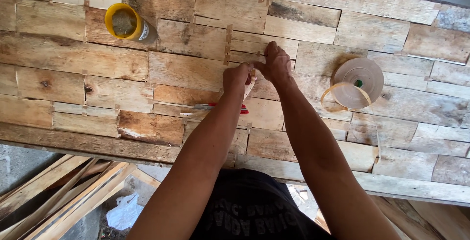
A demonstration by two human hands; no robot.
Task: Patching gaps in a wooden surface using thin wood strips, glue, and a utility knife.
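Both my hands meet over a sheet of patched wood veneer pieces [186,73] that covers the work surface. My left hand [237,79] is closed on a short strip of brown paper tape [249,87] that hangs down from it. My right hand [275,64] presses its fingers on the veneer at a seam, touching the tape's upper end. A red-handled cutter [215,108] lies on the veneer just below my left hand.
A roll of brown paper tape [358,82] with a loose tail sits to the right. A yellow-rimmed can [128,23] lies at the upper left. The table's front edge [98,144] runs across; wood strips [58,191] and a white bag [125,211] lie on the floor below.
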